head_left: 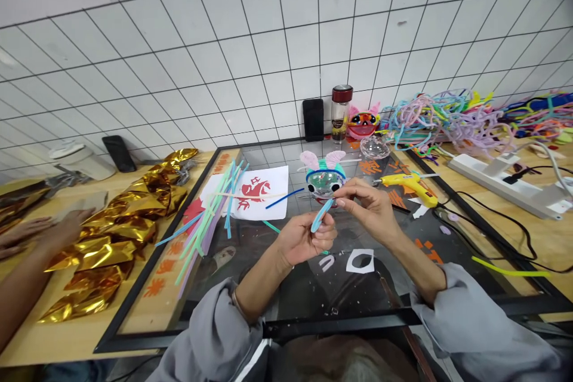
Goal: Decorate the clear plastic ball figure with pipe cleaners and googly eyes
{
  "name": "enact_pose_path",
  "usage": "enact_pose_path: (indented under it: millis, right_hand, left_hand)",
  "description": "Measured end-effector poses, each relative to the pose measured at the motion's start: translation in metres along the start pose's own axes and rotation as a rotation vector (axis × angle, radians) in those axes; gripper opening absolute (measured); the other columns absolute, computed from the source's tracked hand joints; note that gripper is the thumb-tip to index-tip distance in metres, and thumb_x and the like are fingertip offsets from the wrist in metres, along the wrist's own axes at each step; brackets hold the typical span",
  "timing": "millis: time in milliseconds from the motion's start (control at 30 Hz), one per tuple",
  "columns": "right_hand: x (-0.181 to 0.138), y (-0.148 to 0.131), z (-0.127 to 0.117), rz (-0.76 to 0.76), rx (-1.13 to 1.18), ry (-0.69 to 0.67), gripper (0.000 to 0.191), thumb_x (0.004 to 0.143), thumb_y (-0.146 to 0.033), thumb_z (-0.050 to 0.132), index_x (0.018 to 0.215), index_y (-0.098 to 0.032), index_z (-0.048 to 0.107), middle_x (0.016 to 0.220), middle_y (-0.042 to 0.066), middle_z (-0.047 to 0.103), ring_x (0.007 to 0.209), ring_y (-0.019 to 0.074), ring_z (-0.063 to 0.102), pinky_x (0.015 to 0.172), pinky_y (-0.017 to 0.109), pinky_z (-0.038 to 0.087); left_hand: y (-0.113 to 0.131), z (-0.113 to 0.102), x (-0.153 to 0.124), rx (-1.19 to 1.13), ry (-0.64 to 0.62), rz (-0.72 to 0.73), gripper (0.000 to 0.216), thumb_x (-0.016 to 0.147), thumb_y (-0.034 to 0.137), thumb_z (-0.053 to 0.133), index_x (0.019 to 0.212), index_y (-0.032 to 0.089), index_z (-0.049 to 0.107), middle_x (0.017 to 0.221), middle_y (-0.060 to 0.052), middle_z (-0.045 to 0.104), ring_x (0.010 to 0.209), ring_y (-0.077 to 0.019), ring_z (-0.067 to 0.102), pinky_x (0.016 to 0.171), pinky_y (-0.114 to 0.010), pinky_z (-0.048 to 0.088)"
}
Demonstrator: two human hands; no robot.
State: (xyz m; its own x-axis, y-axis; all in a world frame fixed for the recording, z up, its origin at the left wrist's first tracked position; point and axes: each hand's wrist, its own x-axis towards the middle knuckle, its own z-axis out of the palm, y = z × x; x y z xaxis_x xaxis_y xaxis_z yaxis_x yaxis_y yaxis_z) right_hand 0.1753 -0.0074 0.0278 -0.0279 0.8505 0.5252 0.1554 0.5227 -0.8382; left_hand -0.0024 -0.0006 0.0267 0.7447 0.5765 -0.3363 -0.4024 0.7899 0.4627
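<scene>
Light-blue fuzzy strip, held two-handed over mid-worktop

A folded light-blue fuzzy strip (320, 219), prob. pipe cleaner, sits in the air above the middle of the black-framed glass worktop (134, 343), just on the near side of a clear round plastic creature w/ turquoise trim & pink ears (323, 181). Holding it up there prob. gives both hands room & a clear view of its end.

Left hand (307, 237): fingers curled in, thumb over the strip; grasping its lower part, seemingly as the steadying side. Right hand (369, 206): thumb & forefinger nearly closed in a fine pinch at the strip's upper tip, other fingers loosely bent; a light grip, prob. b/c the piece is thin & soft.

The creature stands towards the far edge, facing the wearer, prob. for easy viewing. Yellow glue gun (409, 184) lies just inside the right edge, nozzle pointing left, prob. so it's handy for the R hand. Loose green, purple & blue fuzzy stems (215, 203) lie along the left side, partly over white paper w/ a red design (278, 176), prob. spread for quick picking. White power strip (501, 182) rests beyond the right edge, prob. to leave the glass free of plugs.
</scene>
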Motion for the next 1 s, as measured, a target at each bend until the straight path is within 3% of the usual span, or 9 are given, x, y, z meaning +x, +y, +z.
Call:
enact_pose_path:
  millis: [367, 667, 900, 1000]
  right_hand:
    - [-0.0015, 0.0010, 0.0001, -0.034, -0.033, -0.039, 0.007, 0.083, -0.024, 0.071, 0.088, -0.023, 0.076, 0.081, 0.002, 0.066, 0.076, 0.0152, 0.060, 0.065, 0.028, 0.047]
    - [-0.0032, 0.0066, -0.0010, 0.026, 0.011, -0.088, 0.004, 0.085, -0.024, 0.069, 0.083, -0.022, 0.072, 0.081, 0.001, 0.064, 0.080, 0.0158, 0.059, 0.071, 0.030, 0.044]
    - [-0.0041, 0.0038, -0.0032, 0.046, -0.003, -0.171, 0.017, 0.090, -0.029, 0.061, 0.076, -0.020, 0.064, 0.079, 0.001, 0.057, 0.078, 0.0152, 0.054, 0.072, 0.029, 0.042]
    - [-0.0046, 0.0041, -0.0050, 0.070, -0.007, -0.169, 0.020, 0.091, -0.033, 0.060, 0.076, -0.020, 0.062, 0.079, 0.001, 0.056, 0.076, 0.0152, 0.052, 0.071, 0.029, 0.041]
  left_hand:
    - [-0.0013, -0.0025, 0.0002, 0.014, -0.006, -0.017, 0.022, 0.081, 0.011, 0.057, 0.060, 0.006, 0.064, 0.060, 0.003, 0.031, 0.050, -0.0041, 0.027, 0.041, -0.009, 0.025]
    - [-0.0022, -0.0032, 0.0019, 0.011, -0.021, -0.024, 0.011, 0.071, 0.009, 0.065, 0.062, 0.004, 0.065, 0.059, 0.003, 0.031, 0.050, -0.0039, 0.028, 0.041, -0.010, 0.023]
    - [-0.0030, -0.0004, 0.0007, 0.047, -0.017, -0.058, 0.020, 0.079, 0.014, 0.062, 0.061, 0.005, 0.064, 0.059, 0.003, 0.031, 0.050, -0.0039, 0.026, 0.042, -0.010, 0.022]
    - [-0.0030, 0.0004, 0.0013, 0.044, -0.004, -0.046, 0.031, 0.087, 0.024, 0.060, 0.064, 0.005, 0.067, 0.060, 0.003, 0.032, 0.051, -0.0041, 0.030, 0.044, -0.011, 0.024]
